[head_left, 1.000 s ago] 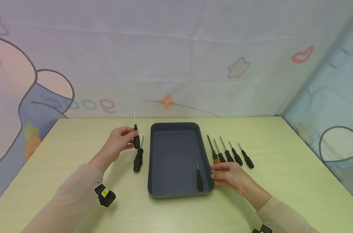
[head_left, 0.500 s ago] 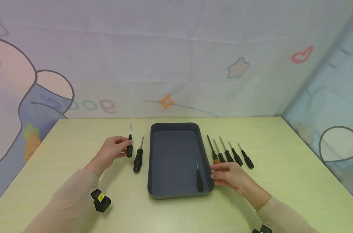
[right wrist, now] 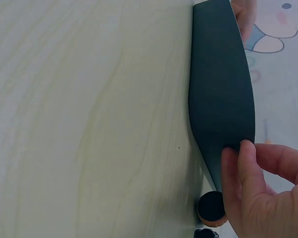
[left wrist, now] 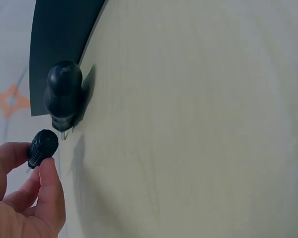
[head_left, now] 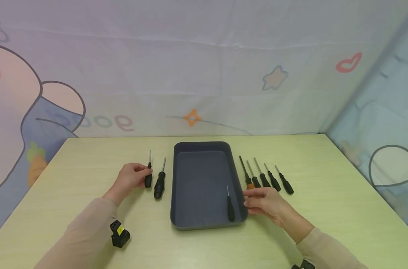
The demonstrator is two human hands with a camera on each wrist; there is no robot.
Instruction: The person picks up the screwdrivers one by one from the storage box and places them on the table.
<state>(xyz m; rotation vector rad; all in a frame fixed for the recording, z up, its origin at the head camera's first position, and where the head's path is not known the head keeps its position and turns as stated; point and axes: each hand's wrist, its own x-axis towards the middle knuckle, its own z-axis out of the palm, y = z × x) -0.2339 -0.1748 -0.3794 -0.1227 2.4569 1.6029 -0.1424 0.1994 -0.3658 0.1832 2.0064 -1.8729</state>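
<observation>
My left hand (head_left: 128,180) pinches a black-handled screwdriver (head_left: 148,181) between thumb and fingers, its metal shaft pointing to the far side. In the left wrist view the handle's butt end (left wrist: 45,143) shows between the fingertips, close over the table. Just right of it, a larger black screwdriver (head_left: 159,185) lies on the table beside a dark grey rectangular tray (head_left: 204,170). One small black screwdriver (head_left: 231,210) lies inside the tray at its near right. My right hand (head_left: 269,205) grips the tray's right wall (right wrist: 221,94) near the front corner, fingertips at the rim.
Right of the tray, several screwdrivers lie in a row; one has an orange and black handle (head_left: 249,184), and the rightmost is black (head_left: 286,185). Behind the light wooden table (head_left: 325,168) hangs a printed cloth (head_left: 204,74).
My left hand has carried its screwdriver left and down towards the table, from over the larger screwdriver to a spot left of it. The right hand and tray have stayed put.
</observation>
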